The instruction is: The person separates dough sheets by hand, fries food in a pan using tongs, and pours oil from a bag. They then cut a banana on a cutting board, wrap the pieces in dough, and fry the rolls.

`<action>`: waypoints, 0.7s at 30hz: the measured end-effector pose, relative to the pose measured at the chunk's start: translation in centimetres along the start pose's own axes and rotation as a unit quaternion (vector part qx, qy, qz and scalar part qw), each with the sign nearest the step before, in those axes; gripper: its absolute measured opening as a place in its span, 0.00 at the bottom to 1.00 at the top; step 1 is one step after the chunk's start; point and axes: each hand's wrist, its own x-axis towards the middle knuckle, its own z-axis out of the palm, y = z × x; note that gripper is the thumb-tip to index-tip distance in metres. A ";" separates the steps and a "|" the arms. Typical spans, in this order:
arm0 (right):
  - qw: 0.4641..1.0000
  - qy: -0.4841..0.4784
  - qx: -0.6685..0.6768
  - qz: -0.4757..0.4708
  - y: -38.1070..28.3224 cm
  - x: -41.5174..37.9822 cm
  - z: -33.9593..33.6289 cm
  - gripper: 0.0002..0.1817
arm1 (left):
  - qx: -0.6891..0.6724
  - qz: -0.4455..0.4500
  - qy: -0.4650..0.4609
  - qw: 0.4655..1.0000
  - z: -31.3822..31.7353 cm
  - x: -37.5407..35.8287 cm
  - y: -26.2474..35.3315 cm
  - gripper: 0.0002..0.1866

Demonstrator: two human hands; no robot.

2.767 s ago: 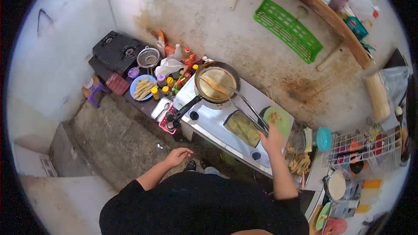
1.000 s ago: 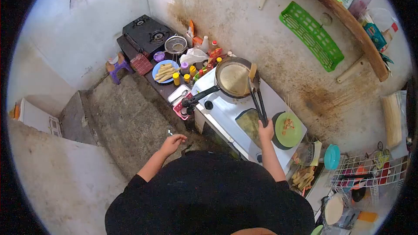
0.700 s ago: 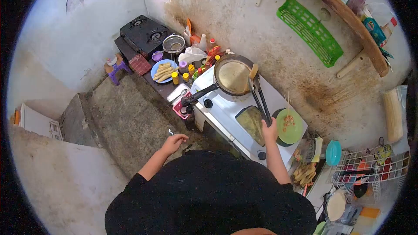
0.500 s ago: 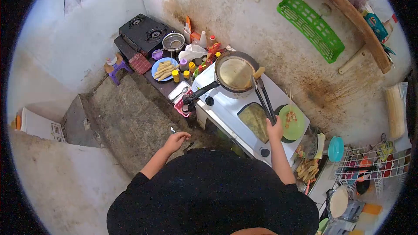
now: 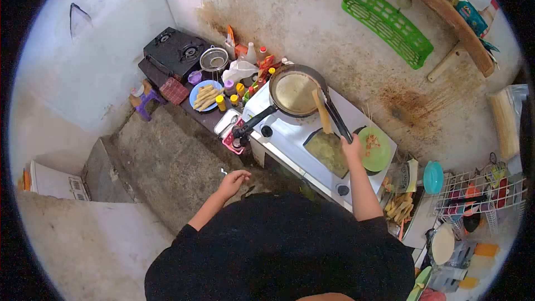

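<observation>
Black tongs [image 5: 336,116] are in my right hand [image 5: 351,148], its fingers wrapped round their handle end. The tongs' tips reach the right rim of the frying pan [image 5: 296,92] on the white stove [image 5: 285,134]. A long, light-brown rolled piece of food [image 5: 322,110] hangs at the tongs, slanting from the pan's rim down over the stove. My left hand [image 5: 234,181] hovers over the floor left of the stove, fingers loosely bent and apart, with nothing in it. Close to my right hand is a green plate [image 5: 377,153] with small orange bits.
A blue plate of rolls [image 5: 205,96] stands among bottles at the left, near a black two-burner stove [image 5: 174,51]. The pan's handle [image 5: 257,120] points toward the floor side. A white wire rack [image 5: 473,196] stands at the right. A green basket [image 5: 389,27] hangs on the wall.
The roll, earlier seen short at the tongs' tips above the pan's edge, now shows long and extends down over the stove. The whole view has shifted slightly.
</observation>
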 end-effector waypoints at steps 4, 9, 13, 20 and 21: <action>0.999 -0.025 0.011 0.027 -1.1 0.7 -0.9 0.30 | -0.038 0.015 -0.012 0.999 0.0 0.1 0.0 0.11; 1.000 0.011 -0.018 0.013 1.0 -0.3 -2.0 0.31 | -0.014 0.029 -0.045 0.998 -0.8 -0.2 -0.4 0.10; 0.994 0.008 -0.105 -0.018 1.9 -3.8 -5.8 0.34 | -0.004 -0.013 -0.045 0.999 -2.1 -0.7 -0.7 0.10; 0.960 0.057 -0.260 -0.089 -0.8 -6.8 -4.7 0.26 | 0.013 0.013 -0.050 0.999 -1.9 -0.2 -2.2 0.10; 0.958 0.066 -0.263 -0.097 -0.7 -6.7 -4.2 0.25 | 0.024 0.024 -0.063 0.997 -1.9 0.0 -2.2 0.10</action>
